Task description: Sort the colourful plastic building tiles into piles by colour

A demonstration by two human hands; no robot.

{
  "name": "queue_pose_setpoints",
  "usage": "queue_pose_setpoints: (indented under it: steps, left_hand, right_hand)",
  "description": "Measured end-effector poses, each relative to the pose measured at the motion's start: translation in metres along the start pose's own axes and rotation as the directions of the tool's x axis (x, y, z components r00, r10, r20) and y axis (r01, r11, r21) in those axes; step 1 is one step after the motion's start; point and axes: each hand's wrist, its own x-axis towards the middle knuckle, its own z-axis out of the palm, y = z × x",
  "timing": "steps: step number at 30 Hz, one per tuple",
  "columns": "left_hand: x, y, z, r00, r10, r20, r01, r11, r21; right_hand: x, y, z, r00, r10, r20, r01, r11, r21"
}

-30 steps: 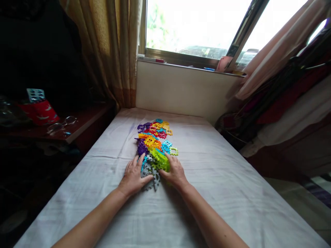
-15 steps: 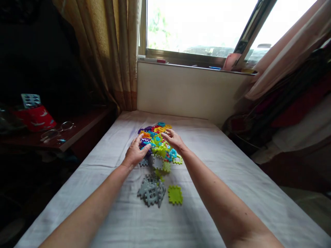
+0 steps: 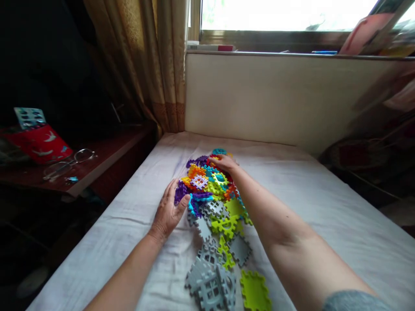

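A heap of flat plastic interlocking tiles [image 3: 207,188] with notched edges lies on the sheet, in purple, orange, red, blue, green and grey. Beside the purple tiles [image 3: 180,193] on the heap's left edge is my left hand [image 3: 168,209], thumb and fingers apart, holding nothing. My right hand [image 3: 225,163] reaches over the red and yellow tiles [image 3: 212,160] at the far end, fingers stretched out against them; its forearm hides part of the heap's right side. Closer to me are stacked grey tiles [image 3: 210,280] and a single green square tile [image 3: 255,291].
The tiles lie on a bed or table with a pale sheet [image 3: 136,224]. At left, a dark wooden cabinet [image 3: 87,183] carries eyeglasses [image 3: 82,156] and a red pouch [image 3: 40,144]. A curtain [image 3: 136,65] and a low wall [image 3: 259,95] stand behind.
The view has come closer and tilted down. Tiles in the heap are spread further toward me. My right hand has moved to the heap's far end; my left hand is beside its left edge.
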Motion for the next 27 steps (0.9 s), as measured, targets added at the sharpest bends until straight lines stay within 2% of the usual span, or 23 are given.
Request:
queue_pose_setpoints:
  steps: [3, 5, 8, 10, 14, 17, 21, 25, 27]
  left_hand:
    - [0.0, -0.003, 0.003, 1.0, 0.01, -0.01, -0.01, 0.999, 0.031]
    - [0.001, -0.004, 0.004, 1.0, 0.021, -0.008, -0.02, 0.999, 0.047]
    - [0.004, 0.0, 0.002, 0.999, 0.028, 0.028, -0.029, 0.998, 0.058]
    - [0.005, 0.005, 0.0, 0.997, 0.021, 0.079, -0.025, 0.999, 0.047]
    - [0.002, 0.015, -0.006, 0.978, 0.082, 0.194, -0.087, 0.996, 0.016]
    - [-0.016, 0.026, -0.013, 0.959, 0.143, 0.246, -0.15, 0.989, 0.011]
    - [-0.064, 0.044, -0.028, 0.911, 0.174, 0.373, -0.191, 0.982, 0.007]
    - [-0.124, 0.065, -0.039, 0.854, 0.225, 0.469, -0.306, 0.946, 0.103]
    - [-0.146, 0.073, -0.038, 0.819, 0.253, 0.515, -0.374, 0.916, 0.145]
  right_hand:
    - [-0.015, -0.015, 0.014, 0.988, 0.036, 0.153, -0.03, 0.999, -0.044]
    - [-0.032, -0.03, 0.015, 0.964, 0.038, 0.263, -0.005, 0.992, -0.125]
    - [-0.068, -0.054, 0.005, 0.898, 0.048, 0.437, 0.063, 0.97, -0.235]
    - [-0.097, -0.068, -0.006, 0.863, 0.055, 0.503, 0.094, 0.959, -0.267]
    - [-0.159, -0.089, -0.03, 0.852, 0.008, 0.523, 0.174, 0.939, -0.298]
    - [-0.201, -0.098, -0.048, 0.837, -0.051, 0.544, 0.276, 0.899, -0.34]
    - [-0.256, -0.095, -0.072, 0.865, -0.132, 0.484, 0.375, 0.81, -0.45]
    - [-0.316, -0.075, -0.096, 0.934, -0.162, 0.319, 0.326, 0.752, -0.573]
    - [-0.344, -0.06, -0.102, 0.944, -0.131, 0.303, 0.304, 0.703, -0.643]
